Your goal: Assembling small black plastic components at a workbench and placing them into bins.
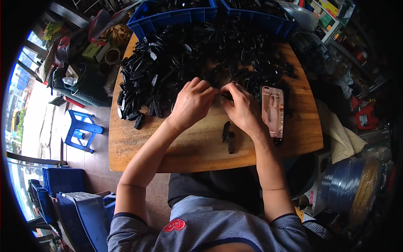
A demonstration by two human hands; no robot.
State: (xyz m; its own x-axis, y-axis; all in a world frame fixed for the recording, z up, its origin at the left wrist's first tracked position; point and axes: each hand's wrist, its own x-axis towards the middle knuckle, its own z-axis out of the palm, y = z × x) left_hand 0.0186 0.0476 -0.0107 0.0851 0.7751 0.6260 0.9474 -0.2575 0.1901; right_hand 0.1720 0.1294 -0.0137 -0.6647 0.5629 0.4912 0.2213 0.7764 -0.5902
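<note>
Pinching a black piece (227,96), right hand (243,106) curled

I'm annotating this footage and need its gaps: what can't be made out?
- Head view, bare left hand and bare right hand: whatever they may hold, hidden by fingers.
- Head view, blue rectangular plastic crates: far sides, cut off by top edge.
- Head view, small glossy black pieces: exact count, overlapping, too small.

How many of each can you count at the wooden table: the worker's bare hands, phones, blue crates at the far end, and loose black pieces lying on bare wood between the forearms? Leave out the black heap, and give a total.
Left hand and right hand: 2
Phone: 1
Blue crates: 2
Loose black pieces: 2
Total: 7
</note>
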